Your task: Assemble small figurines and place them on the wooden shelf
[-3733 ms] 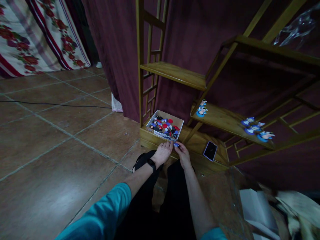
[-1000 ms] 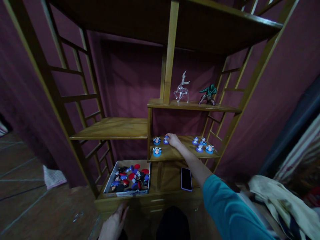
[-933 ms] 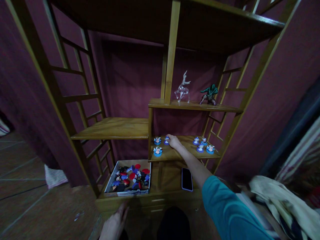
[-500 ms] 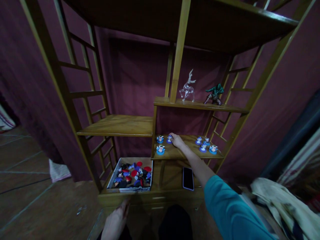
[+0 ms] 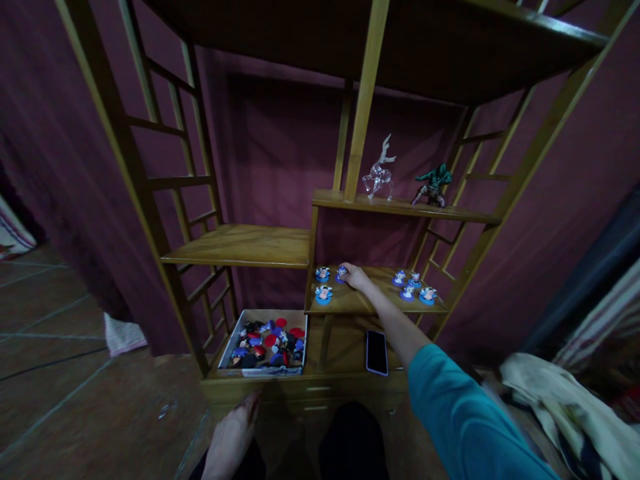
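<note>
On the lower right shelf, my right hand pinches a small purple-based figurine that stands on the board. Two blue-based figurines are beside it: one back left, the other front left. At the shelf's right end stand more figurines, among them a purple-based one and a blue-based one. My left hand rests low near my leg, below the cabinet's front edge, its fingers loosely stretched and nothing visible in them.
A shallow cardboard box of jumbled figurines and red discs sits at lower left. Right of it lies a phone. Above stand a clear deer ornament and a green-cloaked figure. Wooden posts and lattice frame the cabinet.
The view has shifted slightly, moving the cabinet a little up and right in the picture. My right hand stays at the same figurine; the left hand stays low.
</note>
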A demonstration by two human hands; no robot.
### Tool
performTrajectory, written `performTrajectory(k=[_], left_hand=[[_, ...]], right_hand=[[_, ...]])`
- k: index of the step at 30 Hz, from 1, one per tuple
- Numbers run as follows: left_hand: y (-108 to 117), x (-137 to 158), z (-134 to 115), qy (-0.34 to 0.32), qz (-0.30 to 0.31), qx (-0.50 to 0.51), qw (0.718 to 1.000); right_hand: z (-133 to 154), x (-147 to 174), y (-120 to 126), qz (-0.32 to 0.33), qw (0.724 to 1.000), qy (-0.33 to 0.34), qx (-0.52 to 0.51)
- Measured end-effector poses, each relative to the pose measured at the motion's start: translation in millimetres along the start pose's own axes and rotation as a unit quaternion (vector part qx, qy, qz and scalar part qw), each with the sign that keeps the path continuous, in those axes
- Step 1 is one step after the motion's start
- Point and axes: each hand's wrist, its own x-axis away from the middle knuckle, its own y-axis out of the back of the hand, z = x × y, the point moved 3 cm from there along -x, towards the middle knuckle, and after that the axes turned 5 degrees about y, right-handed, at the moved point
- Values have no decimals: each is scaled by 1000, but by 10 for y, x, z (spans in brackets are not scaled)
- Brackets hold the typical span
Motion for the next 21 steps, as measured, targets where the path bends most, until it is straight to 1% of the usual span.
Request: performTrajectory(k=[4, 9, 13, 19, 21], left_hand=[[-21, -14, 30, 5, 7, -2, 1000], [-43, -29, 98, 10, 0, 7, 1000], [-13, -18, 123, 8, -4, 14, 1000], [57, 6, 103, 30, 4, 32, 999], [78, 14, 96, 27, 0, 39, 999]], right_hand=[[9, -30, -4, 4, 1000, 16, 0], [19, -27, 6, 11, 1000, 12, -1], [25, 5, 1, 6, 1000, 12, -4], [29, 34, 20, -5, 999, -23, -33], [55, 70, 73, -32, 998, -31, -53]])
